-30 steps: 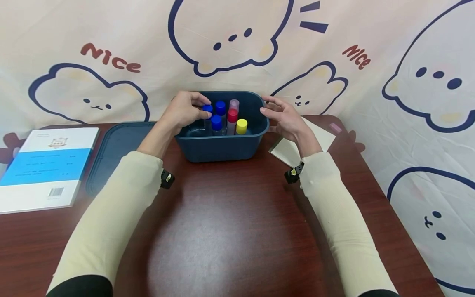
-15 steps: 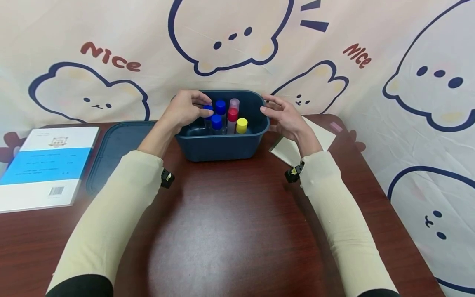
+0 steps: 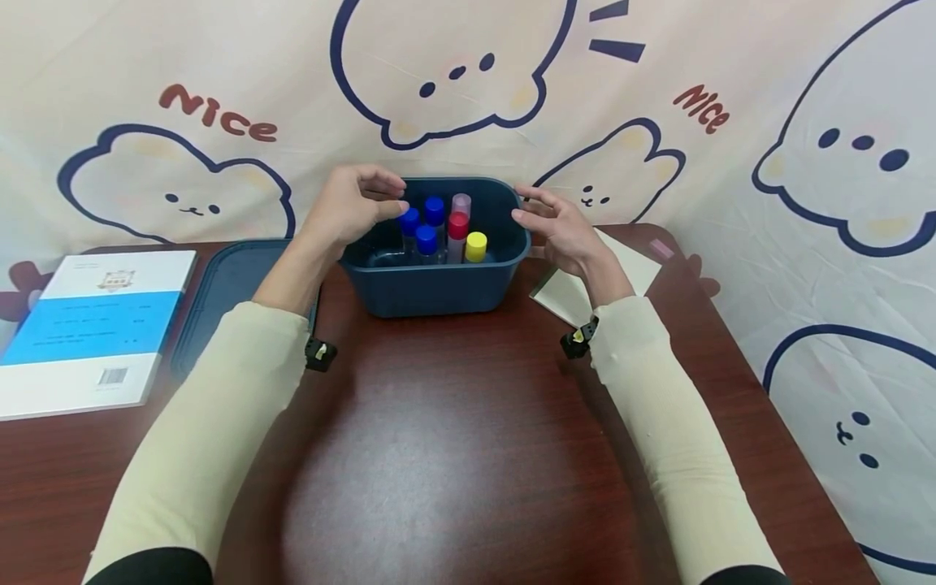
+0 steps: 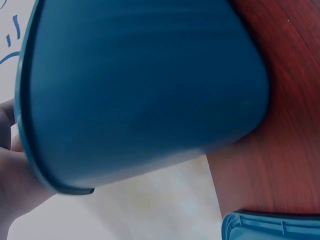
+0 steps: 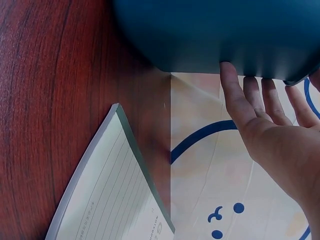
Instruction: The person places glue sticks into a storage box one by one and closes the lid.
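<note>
Head view, bin: the dark blue bin (image 3: 439, 284) stands on the counter (image 3: 453, 439) near the back edge, with capped bottles upright inside — three blue caps (image 3: 425, 233), one red (image 3: 458, 225), one yellow (image 3: 476, 242) and a pale pink one (image 3: 461, 201) at the back.
Head view, my left hand: my left hand (image 3: 351, 207) hovers over the bin's left rim, fingers loosely bent with the tips just beside a blue cap, holding nothing.
Head view, my right hand: my right hand (image 3: 559, 227) is spread and relaxed at the bin's right wall.
Head view, around: the bin's lid (image 3: 227, 284) lies to the left, a book (image 3: 91, 329) further left, a notebook (image 3: 566, 296) on the right.
Left wrist view: mostly the bin's outer wall (image 4: 145, 90), a corner of the lid (image 4: 270, 227) below — my fingers barely show at the edge.
Right wrist view: my straight fingertips (image 5: 232, 82) reach the bin's base; the lined notebook (image 5: 110, 195) lies below.
Step, as I judge it: steadying the bin, about to choose a bottle.
Next move: I'd close my left fingers round one blue cap and lift straight up, clear of its neighbours.
</note>
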A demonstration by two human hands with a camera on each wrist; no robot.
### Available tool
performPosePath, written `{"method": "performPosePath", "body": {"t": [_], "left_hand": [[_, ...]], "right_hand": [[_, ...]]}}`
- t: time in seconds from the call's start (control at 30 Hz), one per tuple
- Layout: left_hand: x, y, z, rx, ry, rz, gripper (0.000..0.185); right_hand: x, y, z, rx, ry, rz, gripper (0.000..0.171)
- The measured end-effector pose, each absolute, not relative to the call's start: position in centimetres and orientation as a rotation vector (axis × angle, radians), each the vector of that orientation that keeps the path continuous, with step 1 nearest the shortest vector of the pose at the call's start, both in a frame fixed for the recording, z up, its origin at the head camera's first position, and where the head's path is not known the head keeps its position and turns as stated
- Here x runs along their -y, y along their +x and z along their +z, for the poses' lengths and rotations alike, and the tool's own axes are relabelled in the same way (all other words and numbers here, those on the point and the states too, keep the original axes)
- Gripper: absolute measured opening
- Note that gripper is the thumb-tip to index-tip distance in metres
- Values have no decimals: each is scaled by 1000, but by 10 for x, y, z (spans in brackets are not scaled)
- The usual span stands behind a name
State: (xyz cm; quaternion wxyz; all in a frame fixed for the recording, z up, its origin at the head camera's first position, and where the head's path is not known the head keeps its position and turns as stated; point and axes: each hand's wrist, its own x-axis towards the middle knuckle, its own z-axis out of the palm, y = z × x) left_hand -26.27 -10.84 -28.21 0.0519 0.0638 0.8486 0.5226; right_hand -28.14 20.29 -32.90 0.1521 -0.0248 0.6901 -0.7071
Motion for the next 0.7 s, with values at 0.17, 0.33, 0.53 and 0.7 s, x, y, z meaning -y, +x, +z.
{"method": "performPosePath", "body": {"t": [0.17,0.33,0.53,0.7], "left_hand": [[121,-256,-280,-2568,155,1637,34],[136,-247,-279,-2559,78,1743,32],[153,-242,-281,-2498,55,1898,28],[166,-239,-285,-2481,33,1931,29]], "right_hand": [[-202,-281,-329,-1979,-67,-2031,51],[-202,-281,-329,-1966,-66,-2033,52],[-202,-281,-330,-1960,-57,-2043,51],[-202,-281,-330,-1964,-56,-2045,51]]}}
